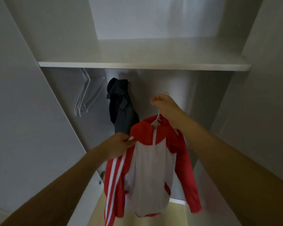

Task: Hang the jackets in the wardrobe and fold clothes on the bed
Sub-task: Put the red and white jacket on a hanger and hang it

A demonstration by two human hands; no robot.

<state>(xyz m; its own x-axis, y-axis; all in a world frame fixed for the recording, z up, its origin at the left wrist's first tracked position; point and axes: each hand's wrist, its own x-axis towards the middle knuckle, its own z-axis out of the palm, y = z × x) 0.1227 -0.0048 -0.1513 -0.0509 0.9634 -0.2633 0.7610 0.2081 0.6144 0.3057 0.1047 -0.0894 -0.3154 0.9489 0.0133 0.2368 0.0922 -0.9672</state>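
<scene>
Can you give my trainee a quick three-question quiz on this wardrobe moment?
1. True or false: the red and white jacket already hangs from the rail.
2. Which hand holds the white hanger: A left, B right?
3. Fill in: the left hand pinches the jacket's ____.

Key: 1 false, the right hand holds it up by its hanger, below the shelf and beside the dark jacket and empty hangers. 2 B. 3 shoulder.

Hangers (87,95) hang left of dark jacket (121,105), under shelf (144,66).

right hand (166,106) grips hanger (158,117) | left hand (117,145) pinches red-white jacket (151,168), seemingly shoulder
</scene>
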